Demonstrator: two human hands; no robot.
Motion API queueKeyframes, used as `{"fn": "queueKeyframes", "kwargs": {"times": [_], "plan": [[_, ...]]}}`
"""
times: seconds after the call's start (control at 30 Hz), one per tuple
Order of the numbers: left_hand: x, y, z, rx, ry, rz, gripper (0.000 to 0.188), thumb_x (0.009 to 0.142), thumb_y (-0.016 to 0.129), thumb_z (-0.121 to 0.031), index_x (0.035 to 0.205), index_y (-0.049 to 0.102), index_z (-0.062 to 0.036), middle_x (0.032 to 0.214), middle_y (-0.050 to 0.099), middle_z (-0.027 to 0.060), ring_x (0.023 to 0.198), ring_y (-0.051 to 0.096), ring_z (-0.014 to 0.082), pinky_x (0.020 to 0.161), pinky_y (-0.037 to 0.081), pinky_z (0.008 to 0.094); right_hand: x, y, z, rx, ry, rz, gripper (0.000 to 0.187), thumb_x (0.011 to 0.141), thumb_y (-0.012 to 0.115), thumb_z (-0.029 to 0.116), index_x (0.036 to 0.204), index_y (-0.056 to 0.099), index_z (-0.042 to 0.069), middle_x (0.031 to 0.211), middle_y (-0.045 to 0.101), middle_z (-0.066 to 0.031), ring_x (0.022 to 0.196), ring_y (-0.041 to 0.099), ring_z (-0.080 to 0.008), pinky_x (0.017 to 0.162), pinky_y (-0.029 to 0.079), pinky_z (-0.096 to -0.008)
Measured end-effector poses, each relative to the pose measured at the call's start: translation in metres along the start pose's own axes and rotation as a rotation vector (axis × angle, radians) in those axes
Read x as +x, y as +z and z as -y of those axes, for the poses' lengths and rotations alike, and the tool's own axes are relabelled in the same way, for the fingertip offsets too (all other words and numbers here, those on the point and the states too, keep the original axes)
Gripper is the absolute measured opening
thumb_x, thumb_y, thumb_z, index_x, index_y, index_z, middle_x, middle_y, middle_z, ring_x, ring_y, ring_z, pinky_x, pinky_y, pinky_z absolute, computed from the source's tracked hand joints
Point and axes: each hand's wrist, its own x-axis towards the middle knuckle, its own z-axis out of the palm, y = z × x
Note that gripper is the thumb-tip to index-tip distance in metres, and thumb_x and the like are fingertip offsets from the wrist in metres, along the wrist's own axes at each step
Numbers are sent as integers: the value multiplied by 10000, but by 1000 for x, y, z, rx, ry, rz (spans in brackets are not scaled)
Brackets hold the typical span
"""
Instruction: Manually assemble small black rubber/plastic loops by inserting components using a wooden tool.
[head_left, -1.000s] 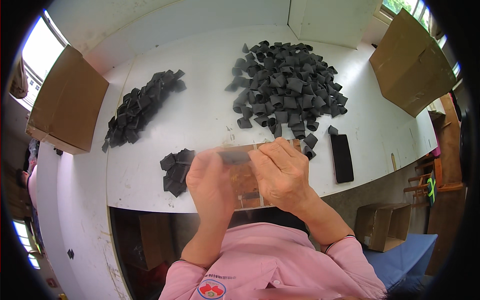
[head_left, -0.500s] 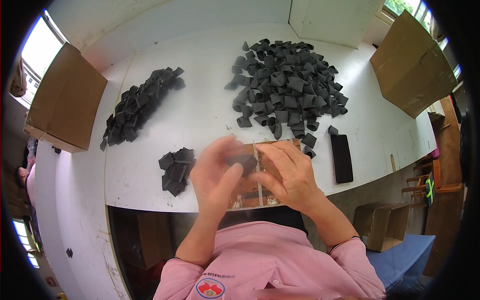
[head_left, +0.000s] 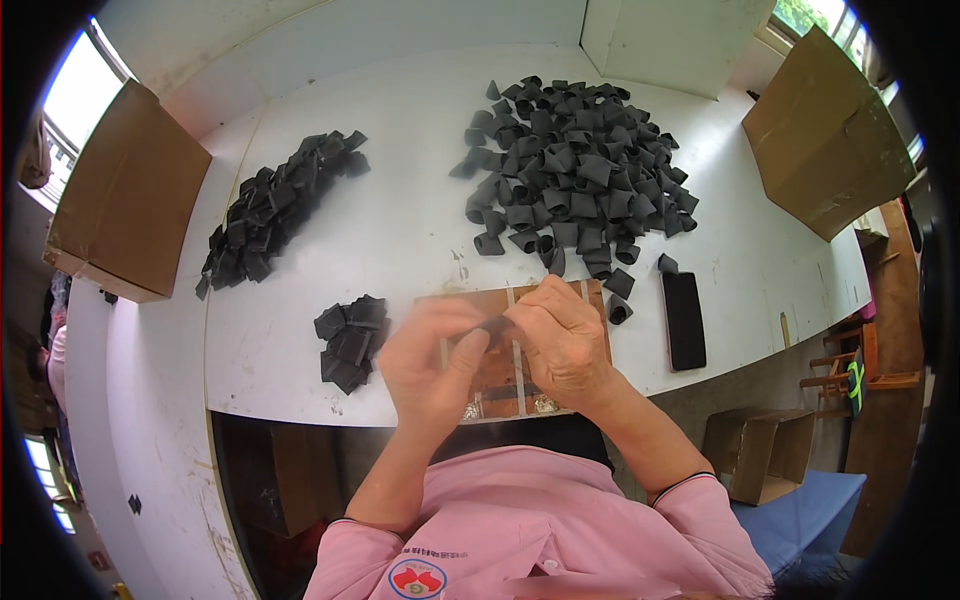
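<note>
Over a brown board point(head_left: 560, 391) with pale strips, at the table's near edge, my two hands meet around a small black piece point(head_left: 494, 326). My left hand point(head_left: 425, 350), smeared by motion, grips it between thumb and fingers. From the other side my right hand point(head_left: 565, 345) pinches its edge with bent fingers. Most of the piece is covered by the fingers. Left of my left hand lies a small group of flat black pieces point(head_left: 350, 343). Beyond the board spreads a big heap of dark grey, open-ended tube-like pieces point(head_left: 580, 170).
A longer pile of flat black pieces point(head_left: 280, 205) lies at the far left. Cardboard boxes stand at the left point(head_left: 135, 195) and right point(head_left: 830, 135). A black phone point(head_left: 684, 320) lies right of the board, with one loose grey piece point(head_left: 667, 263) at its top.
My right hand's fingers have drawn in from spread to bent, closing on the black piece. The piece now shows less between my hands. The piles look the same.
</note>
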Motion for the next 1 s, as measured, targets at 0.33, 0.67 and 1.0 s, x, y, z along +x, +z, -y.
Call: {"fn": "queueKeyframes", "kwargs": {"times": [0.33,0.67,1.0], "plan": [[-5,11,9,171,146,-94,104,731,610,32,830,618,0,735,578,88,624,528,133,527,414,217,4,-6,9,-141,-16,105,121,667,633,-3,743,540,-20,654,490,-94,543,469,-205,437,361,-285],[-23,-87,118,1333,-248,-97,195,658,566,-4,851,538,1,898,499,134,877,482,301,707,418,365,-21,-12,-5,536,919,-118,272,902,462,227,908,568,-24,653,519,-7,532,407,-36,477,325,-162],[-16,-119,105,1099,28,-51,86,701,614,-39,719,541,1,706,551,93,683,534,221,571,430,344,-59,2,30,474,991,203,124,847,524,81,793,588,-9,618,524,-17,547,482,-78,485,363,-198]]}}
